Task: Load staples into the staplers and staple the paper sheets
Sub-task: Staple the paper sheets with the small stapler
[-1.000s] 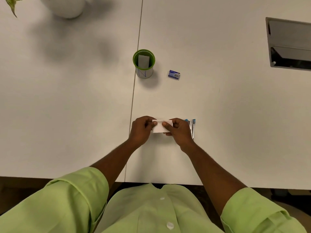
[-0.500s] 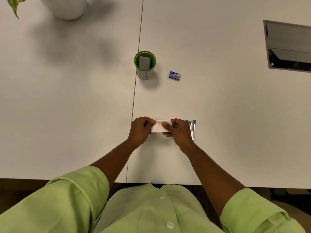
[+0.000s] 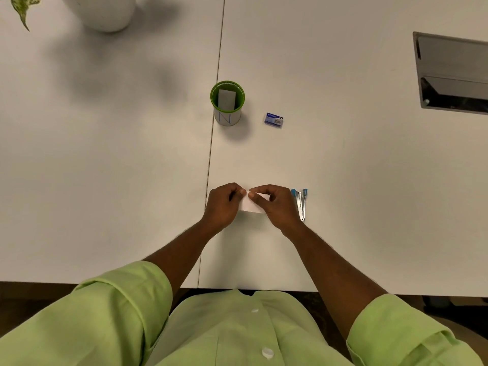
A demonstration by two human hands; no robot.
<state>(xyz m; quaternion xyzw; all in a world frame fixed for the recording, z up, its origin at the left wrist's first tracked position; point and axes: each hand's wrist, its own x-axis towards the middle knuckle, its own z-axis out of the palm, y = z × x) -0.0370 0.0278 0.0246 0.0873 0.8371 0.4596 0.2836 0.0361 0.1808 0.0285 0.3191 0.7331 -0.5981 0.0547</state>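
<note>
A small white paper sheet (image 3: 250,206) lies on the white table (image 3: 343,167) near its front edge. My left hand (image 3: 223,204) pinches its left end and my right hand (image 3: 277,204) pinches its top edge from the right, thumbs nearly touching. A small stapler (image 3: 301,203) with blue tips lies hinged open just right of my right hand. A small blue staple box (image 3: 273,119) sits farther back. Left of it stands a green-rimmed cup (image 3: 227,103) with a grey folded paper inside.
A white pot (image 3: 103,11) with a leaf (image 3: 22,7) stands at the far left. A metal cable hatch (image 3: 451,72) is set into the table at the right. A seam (image 3: 215,101) runs down the table.
My right thumb and fingers have slid left along the paper's top edge toward my left thumb, covering more of the sheet. The paper has tilted slightly.
</note>
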